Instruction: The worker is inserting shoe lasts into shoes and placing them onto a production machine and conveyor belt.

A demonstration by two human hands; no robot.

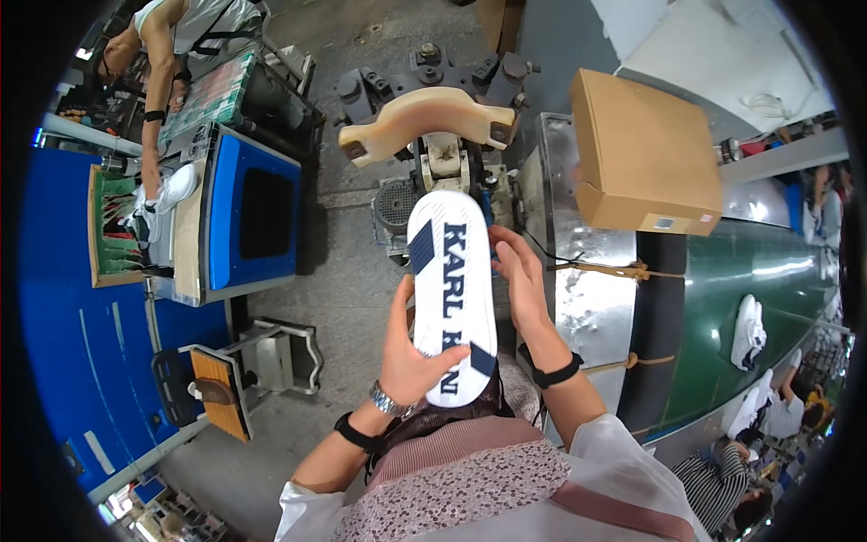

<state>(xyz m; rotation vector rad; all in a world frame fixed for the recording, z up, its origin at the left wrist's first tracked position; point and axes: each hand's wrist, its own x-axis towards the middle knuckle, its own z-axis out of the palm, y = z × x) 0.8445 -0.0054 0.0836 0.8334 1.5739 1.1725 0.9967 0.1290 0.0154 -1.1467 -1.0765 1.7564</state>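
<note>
A shoe point(452, 298) is held in front of my apron, its white sole facing up, with dark blue blocks and large dark lettering. My left hand point(411, 357) grips its near part, thumb across the sole and fingers around the left edge, partly hidden. Close to the right edge is my right hand point(519, 275), its fingers apart and slightly bent; whether the fingertips touch the shoe I cannot tell. Just beyond the toe stands a machine with a curved cream-coloured pad point(429, 122) on a metal mount. The shoe's upper is hidden beneath the sole.
A cardboard box point(646, 149) rests on the metal ledge at right. Beside it runs a green conveyor belt point(768, 262) carrying white shoes point(748, 332). On the left, a co-worker's hand point(151, 176) touches a white shoe point(172, 190) at a blue machine point(257, 217). A wooden-topped stool point(219, 395) stands lower left.
</note>
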